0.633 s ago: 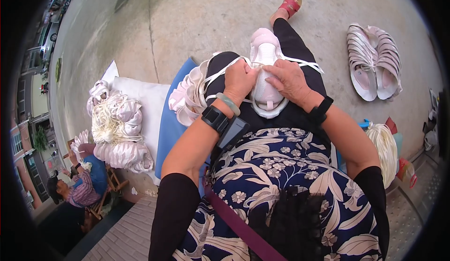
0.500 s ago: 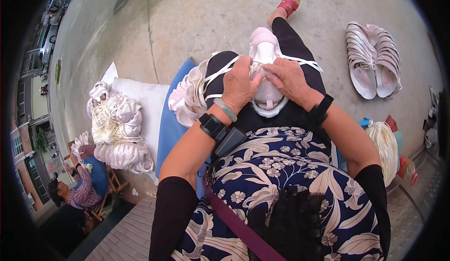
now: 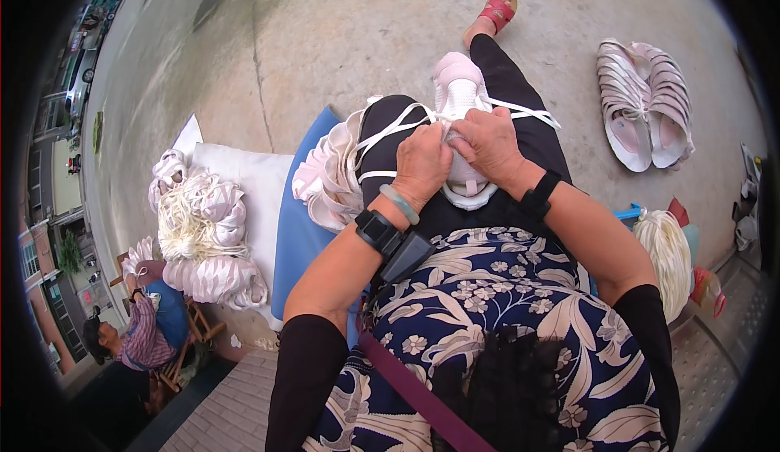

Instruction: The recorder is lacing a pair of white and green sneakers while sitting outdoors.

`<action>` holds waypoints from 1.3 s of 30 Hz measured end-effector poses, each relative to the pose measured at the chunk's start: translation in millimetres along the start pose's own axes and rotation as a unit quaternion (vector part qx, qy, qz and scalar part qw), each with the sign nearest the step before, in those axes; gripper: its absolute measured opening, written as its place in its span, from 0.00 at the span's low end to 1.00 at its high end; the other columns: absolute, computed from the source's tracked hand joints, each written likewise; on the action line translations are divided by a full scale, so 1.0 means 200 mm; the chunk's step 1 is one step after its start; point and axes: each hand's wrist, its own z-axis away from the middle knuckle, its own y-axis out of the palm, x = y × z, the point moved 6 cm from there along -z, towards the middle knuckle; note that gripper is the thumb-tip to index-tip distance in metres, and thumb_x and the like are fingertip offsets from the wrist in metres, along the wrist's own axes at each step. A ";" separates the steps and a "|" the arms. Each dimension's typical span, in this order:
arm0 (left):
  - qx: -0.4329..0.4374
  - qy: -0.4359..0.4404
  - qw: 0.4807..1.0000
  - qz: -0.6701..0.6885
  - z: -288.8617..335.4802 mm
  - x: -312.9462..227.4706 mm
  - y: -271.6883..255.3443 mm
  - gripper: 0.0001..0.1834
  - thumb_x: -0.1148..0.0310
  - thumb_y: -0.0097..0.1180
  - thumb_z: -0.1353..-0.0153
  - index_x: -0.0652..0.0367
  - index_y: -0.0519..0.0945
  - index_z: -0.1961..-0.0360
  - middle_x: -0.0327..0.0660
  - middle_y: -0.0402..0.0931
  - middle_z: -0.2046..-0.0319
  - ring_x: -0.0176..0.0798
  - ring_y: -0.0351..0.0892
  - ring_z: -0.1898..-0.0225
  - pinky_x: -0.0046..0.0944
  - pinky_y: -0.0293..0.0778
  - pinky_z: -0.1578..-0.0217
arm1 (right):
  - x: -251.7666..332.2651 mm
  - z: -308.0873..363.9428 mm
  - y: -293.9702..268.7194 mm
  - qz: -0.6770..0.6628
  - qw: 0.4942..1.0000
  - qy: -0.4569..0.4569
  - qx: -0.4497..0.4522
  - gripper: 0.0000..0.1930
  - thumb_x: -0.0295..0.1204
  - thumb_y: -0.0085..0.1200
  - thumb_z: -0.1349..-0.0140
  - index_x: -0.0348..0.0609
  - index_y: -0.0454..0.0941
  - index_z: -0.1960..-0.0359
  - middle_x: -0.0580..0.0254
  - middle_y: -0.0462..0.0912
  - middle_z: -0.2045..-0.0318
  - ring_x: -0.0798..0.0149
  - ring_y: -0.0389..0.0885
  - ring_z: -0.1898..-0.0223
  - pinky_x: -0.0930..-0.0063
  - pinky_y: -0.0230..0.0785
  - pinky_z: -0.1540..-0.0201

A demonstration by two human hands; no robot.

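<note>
A pale pink and white shoe upper (image 3: 457, 74) rests on my lap between my thighs. My left hand (image 3: 422, 160) is closed with its fingertips pinched at the upper's middle, by the lacing. Right against it, my right hand (image 3: 490, 145) pinches the same spot from the other side. What exactly lies between the fingertips is hidden. A white shoelace (image 3: 388, 134) runs from the upper over my left thigh, and its other end (image 3: 536, 114) lies across my right thigh. Several nested shoe uppers (image 3: 329, 172) lean beside my left thigh.
At left, bundled uppers with cream laces (image 3: 195, 216) lie by a white sheet (image 3: 258, 184) and blue cloth (image 3: 301, 216). A tied pair of upper stacks (image 3: 630, 107) sits on the right floor. A lace hank (image 3: 662, 245) hangs nearer. Another person (image 3: 142, 334) sits far left.
Both hands have come closer together over the upper's middle, and the fingers have curled in more tightly. The left part of the lace now arches higher beside my left hand.
</note>
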 end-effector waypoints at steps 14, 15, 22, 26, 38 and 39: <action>-0.039 0.023 0.999 -0.012 0.01 -0.01 0.01 0.14 0.76 0.47 0.51 0.60 0.75 0.61 0.50 0.73 0.74 0.54 0.75 0.70 0.46 0.70 0.69 | 0.09 -0.04 -0.04 0.118 0.979 0.031 0.164 0.03 0.28 0.50 0.53 0.46 0.76 0.79 0.58 0.78 0.78 0.59 0.77 0.73 0.61 0.55 0.59; -0.041 0.023 0.999 -0.014 0.02 -0.02 0.00 0.14 0.76 0.47 0.51 0.60 0.75 0.61 0.50 0.73 0.74 0.54 0.75 0.70 0.46 0.70 0.69 | 0.06 0.01 -0.11 0.085 0.986 0.022 0.139 0.02 0.27 0.50 0.53 0.45 0.75 0.79 0.56 0.77 0.78 0.57 0.77 0.73 0.61 0.55 0.59; -0.018 0.007 0.998 -0.063 0.03 -0.06 0.02 0.14 0.76 0.47 0.52 0.62 0.74 0.61 0.49 0.73 0.75 0.52 0.75 0.70 0.47 0.72 0.69 | -0.74 1.04 -0.68 0.204 0.945 0.216 0.138 0.06 0.30 0.53 0.50 0.45 0.70 0.78 0.59 0.71 0.78 0.54 0.71 0.70 0.61 0.56 0.63; -0.020 0.009 0.998 -0.053 0.00 -0.06 0.00 0.12 0.74 0.51 0.52 0.61 0.75 0.64 0.48 0.73 0.75 0.51 0.75 0.72 0.44 0.71 0.71 | -0.91 1.39 -0.67 0.159 0.910 0.331 0.193 0.06 0.31 0.53 0.50 0.44 0.72 0.78 0.57 0.74 0.77 0.53 0.73 0.69 0.60 0.60 0.66; 0.007 0.202 0.972 -0.121 -0.16 -0.20 -0.07 0.14 0.72 0.55 0.59 0.58 0.76 0.66 0.43 0.72 0.61 0.49 0.69 0.59 0.44 0.64 0.58 | -0.32 0.43 -0.45 -0.081 0.992 0.098 0.004 0.11 0.29 0.58 0.53 0.44 0.75 0.66 0.58 0.75 0.68 0.54 0.73 0.62 0.64 0.64 0.59; 0.001 0.203 0.970 -0.131 -0.16 -0.20 -0.05 0.12 0.72 0.55 0.59 0.58 0.75 0.68 0.43 0.72 0.63 0.48 0.69 0.60 0.44 0.64 0.59 | -0.30 0.40 -0.41 -0.081 0.992 0.099 0.003 0.11 0.29 0.58 0.53 0.44 0.75 0.66 0.58 0.75 0.68 0.54 0.73 0.62 0.64 0.64 0.59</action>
